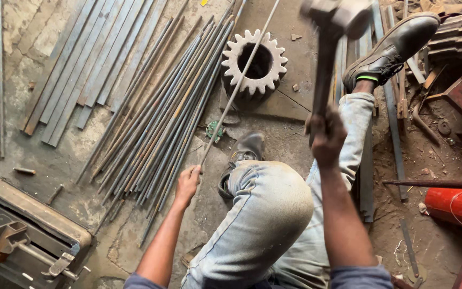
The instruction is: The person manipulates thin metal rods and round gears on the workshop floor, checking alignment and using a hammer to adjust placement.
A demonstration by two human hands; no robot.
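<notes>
Because the right hand (325,136) clenches the raised hammer (333,16) while the left hand (188,182) pinches the thin rod (240,80) across the gear (254,63), a glancing blow could whip that rod loose.

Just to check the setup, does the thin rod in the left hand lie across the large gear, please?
Yes: the thin rod gripped by the left hand runs across the large gear.

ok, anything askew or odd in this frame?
One thing: the thin rod in the left hand lies across the large gear, angled away from the bundle of rods on the floor. The hammer in the right hand is raised and blurred. Flat bars lie roughly parallel.
</notes>
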